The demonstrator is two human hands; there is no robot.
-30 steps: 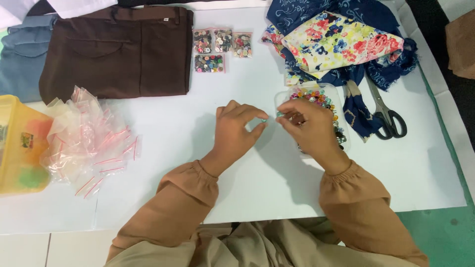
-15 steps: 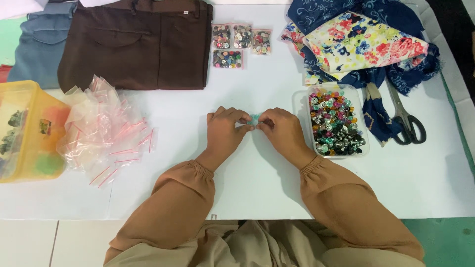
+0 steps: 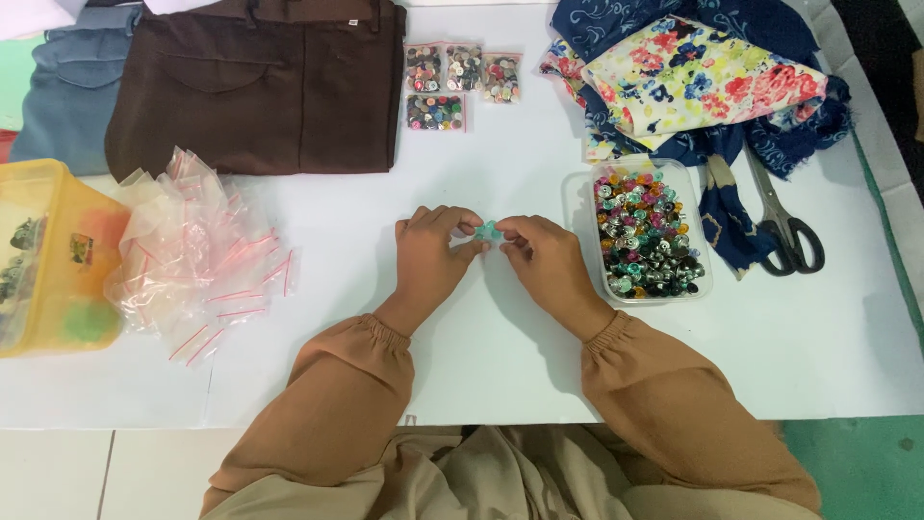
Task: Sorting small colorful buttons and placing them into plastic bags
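My left hand [image 3: 430, 258] and my right hand [image 3: 544, 260] meet at the middle of the white table [image 3: 500, 356]. Between their fingertips they pinch a small clear bag of light-green buttons [image 3: 487, 230]. Just right of my right hand stands a clear plastic tub [image 3: 647, 234] full of mixed coloured buttons. Several filled small button bags [image 3: 452, 82] lie further back on the table.
A heap of empty zip bags with red strips [image 3: 197, 252] lies at the left, beside a yellow plastic box [image 3: 48, 255]. Brown trousers [image 3: 255, 82] and blue jeans [image 3: 67, 82] lie at the back. Floral and navy cloth [image 3: 698, 82] and scissors [image 3: 784, 226] are at the right.
My hands have come away from the button tub to the table's middle, with the small bag of buttons held between them. The view has shifted a little.
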